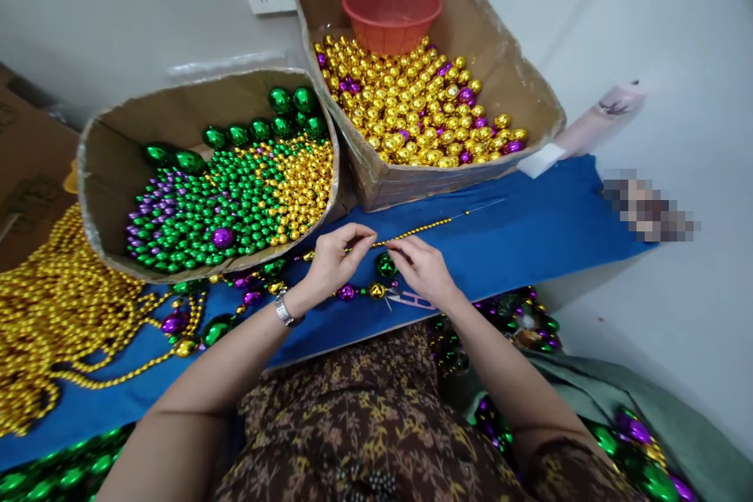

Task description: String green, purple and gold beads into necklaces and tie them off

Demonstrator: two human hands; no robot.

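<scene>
The person is sitting at a tabletop covered with a blue cloth [529, 239] and holding a gold bead strand [420, 230] just above it, in front of the chest. The left hand [334, 257] is pinching the near end of the strand, its grip closed with thumb and fingertips together. The right hand [422, 268] is closing its grip on the same strand just beside it.

A short run of small gold beads is already sitting on the line, and a bare thin tip [485, 207] is pointing away to the right. A heap of long gold strands [47, 314] is lying at the left, so this one looks only partly filled. Loose beads are filling the left box [88, 172] and the right box [412, 184], suggesting plenty is left to thread.
</scene>
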